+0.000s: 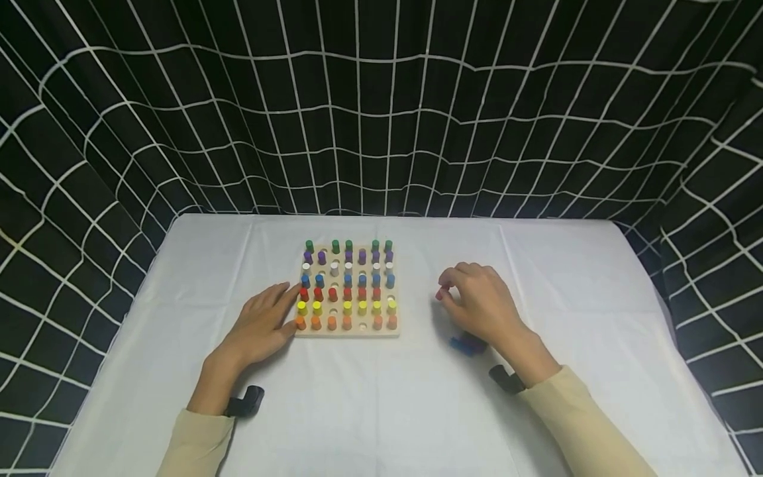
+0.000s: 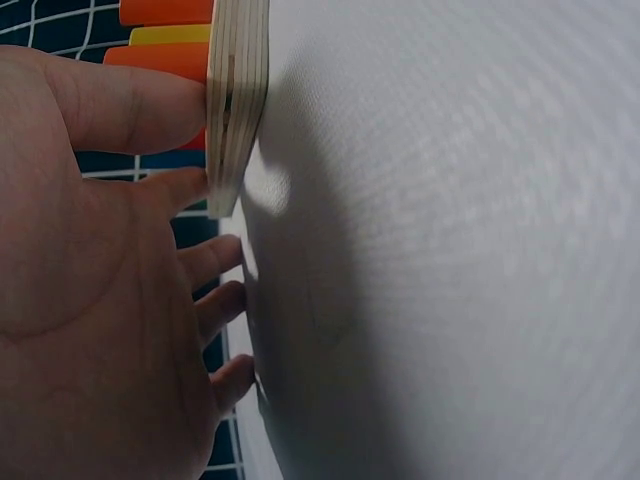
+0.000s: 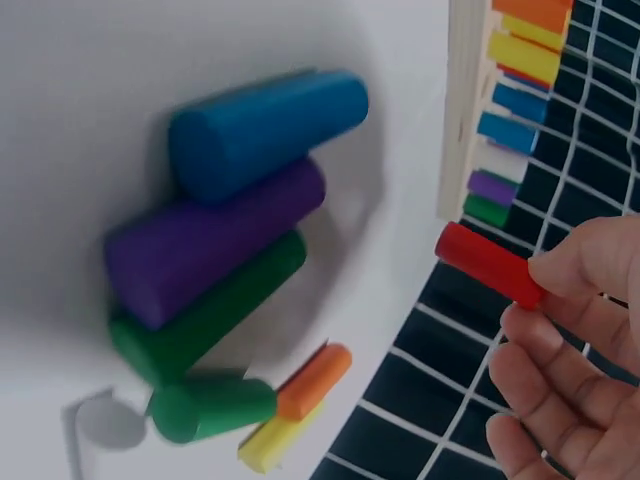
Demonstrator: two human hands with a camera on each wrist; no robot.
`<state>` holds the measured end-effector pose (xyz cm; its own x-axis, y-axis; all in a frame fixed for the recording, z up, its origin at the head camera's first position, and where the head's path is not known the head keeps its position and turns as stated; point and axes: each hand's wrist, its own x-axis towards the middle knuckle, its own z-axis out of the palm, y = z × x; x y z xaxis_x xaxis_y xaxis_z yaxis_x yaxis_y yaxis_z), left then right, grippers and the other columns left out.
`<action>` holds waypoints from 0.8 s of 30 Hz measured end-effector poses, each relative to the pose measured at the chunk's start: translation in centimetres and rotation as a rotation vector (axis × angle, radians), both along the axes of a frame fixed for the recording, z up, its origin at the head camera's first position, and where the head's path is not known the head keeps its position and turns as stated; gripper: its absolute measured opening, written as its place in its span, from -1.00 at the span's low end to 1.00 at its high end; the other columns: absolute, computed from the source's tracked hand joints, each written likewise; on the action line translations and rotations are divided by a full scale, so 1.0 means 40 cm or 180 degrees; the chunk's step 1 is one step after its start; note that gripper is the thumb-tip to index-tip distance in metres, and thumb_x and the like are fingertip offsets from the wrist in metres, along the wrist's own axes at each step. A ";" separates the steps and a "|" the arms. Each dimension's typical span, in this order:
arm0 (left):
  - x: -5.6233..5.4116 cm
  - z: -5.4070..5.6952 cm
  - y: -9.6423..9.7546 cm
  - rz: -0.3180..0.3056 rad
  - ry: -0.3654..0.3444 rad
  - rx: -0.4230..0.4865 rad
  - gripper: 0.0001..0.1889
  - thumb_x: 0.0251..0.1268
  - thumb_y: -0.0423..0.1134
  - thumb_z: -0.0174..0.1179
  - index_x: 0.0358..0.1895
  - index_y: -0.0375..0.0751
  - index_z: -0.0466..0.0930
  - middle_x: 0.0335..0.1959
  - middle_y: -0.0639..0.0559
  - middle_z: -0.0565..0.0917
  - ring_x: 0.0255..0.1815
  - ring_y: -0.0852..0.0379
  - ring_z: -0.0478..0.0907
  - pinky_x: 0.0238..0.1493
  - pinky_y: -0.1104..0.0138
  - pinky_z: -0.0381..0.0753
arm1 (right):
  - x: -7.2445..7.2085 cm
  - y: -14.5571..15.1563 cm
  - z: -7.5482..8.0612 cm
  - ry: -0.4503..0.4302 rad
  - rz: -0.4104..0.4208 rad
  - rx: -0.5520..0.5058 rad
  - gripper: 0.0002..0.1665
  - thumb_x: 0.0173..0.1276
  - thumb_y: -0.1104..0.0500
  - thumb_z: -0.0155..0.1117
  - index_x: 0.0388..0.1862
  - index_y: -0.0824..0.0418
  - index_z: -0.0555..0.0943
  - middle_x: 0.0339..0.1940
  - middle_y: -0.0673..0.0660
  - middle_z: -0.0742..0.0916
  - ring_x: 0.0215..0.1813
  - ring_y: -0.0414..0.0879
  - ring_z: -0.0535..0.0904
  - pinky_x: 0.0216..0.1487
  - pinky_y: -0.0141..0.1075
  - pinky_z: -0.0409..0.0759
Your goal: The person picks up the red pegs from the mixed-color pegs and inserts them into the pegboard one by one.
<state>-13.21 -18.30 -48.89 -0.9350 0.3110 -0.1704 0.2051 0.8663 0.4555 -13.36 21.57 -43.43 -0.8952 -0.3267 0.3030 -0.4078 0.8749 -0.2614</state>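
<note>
A wooden pegboard (image 1: 352, 334) lies on the table, with rows of green, purple, white, blue, red, yellow and orange pegs standing in it. Between pegs, some bare holes show, one at the right end of the red row. At the board's left edge, the left hand (image 1: 262, 321) rests with fingers extended; its thumb (image 2: 140, 105) and index fingertip touch the board's side. To the right of the board, the right hand (image 1: 483, 298) pinches a red peg (image 3: 488, 264) between thumb and fingertips, above the table.
Loose pegs lie under the right hand: blue (image 3: 270, 130), purple (image 3: 215, 240), two green (image 3: 215, 405), orange (image 3: 315, 380), yellow (image 3: 280, 440) and white (image 3: 110, 420). A white cloth (image 1: 334, 404) covers the table. Black curtains with a white grid (image 1: 357, 132) stand behind and at both sides.
</note>
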 end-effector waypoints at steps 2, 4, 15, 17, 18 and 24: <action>-0.002 -0.003 -0.002 0.0005 0.0015 -0.0014 -0.24 0.52 -0.04 0.04 0.73 -0.04 0.08 0.73 -0.23 0.14 0.76 -0.31 0.02 0.75 -0.28 -0.06 | -0.003 -0.013 0.002 -0.0048 0.0022 0.0028 -0.90 0.32 0.21 0.41 -0.21 0.19 0.77 -0.34 0.11 0.80 -0.22 0.05 0.70 -0.03 0.01 0.68; -0.002 -0.004 -0.004 0.0010 0.0006 -0.0013 -0.23 0.52 -0.04 0.04 0.73 -0.03 0.08 0.73 -0.23 0.14 0.76 -0.30 0.02 0.76 -0.28 -0.06 | -0.005 -0.026 0.002 -0.0095 0.0044 0.0041 -0.89 0.32 0.20 0.42 -0.21 0.19 0.77 -0.33 0.11 0.81 -0.21 0.05 0.70 -0.02 0.00 0.68; 0.002 -0.008 -0.005 0.0003 -0.0011 -0.0004 -0.24 0.53 -0.03 0.04 0.73 -0.05 0.09 0.73 -0.24 0.15 0.76 -0.31 0.03 0.75 -0.29 -0.04 | -0.014 -0.081 0.006 -0.0019 0.0249 -0.0007 -0.90 0.30 0.19 0.47 -0.24 0.19 0.76 -0.36 0.09 0.78 -0.25 0.02 0.67 -0.07 -0.03 0.68; 0.002 -0.007 -0.004 0.0008 -0.0012 -0.0015 -0.23 0.52 -0.03 0.05 0.73 -0.04 0.09 0.73 -0.24 0.15 0.76 -0.31 0.03 0.75 -0.28 -0.05 | -0.017 -0.090 0.006 0.0007 0.0314 -0.0014 -0.91 0.30 0.20 0.47 -0.26 0.19 0.76 -0.36 0.10 0.78 -0.26 0.03 0.67 -0.08 -0.03 0.67; 0.001 -0.006 -0.004 0.0014 -0.0015 -0.0018 -0.23 0.52 -0.03 0.05 0.73 -0.04 0.08 0.73 -0.24 0.15 0.76 -0.31 0.03 0.76 -0.28 -0.05 | -0.019 -0.095 0.006 0.0016 0.0346 -0.0013 -0.91 0.31 0.20 0.47 -0.26 0.19 0.76 -0.36 0.10 0.78 -0.26 0.02 0.67 -0.08 -0.03 0.67; -0.001 -0.002 0.000 0.0074 -0.0046 -0.0016 -0.21 0.50 0.00 0.05 0.73 -0.02 0.08 0.74 -0.22 0.13 0.77 -0.30 0.01 0.77 -0.26 -0.08 | -0.029 -0.128 0.002 0.0016 0.0448 0.0069 -0.91 0.32 0.17 0.48 -0.25 0.15 0.76 -0.37 0.07 0.78 -0.27 -0.02 0.65 -0.09 -0.06 0.66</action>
<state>-13.26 -18.29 -48.96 -0.9394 0.2882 -0.1855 0.1782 0.8731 0.4538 -14.52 16.43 -43.36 -0.8385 -0.4555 0.2990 -0.5281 0.8143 -0.2407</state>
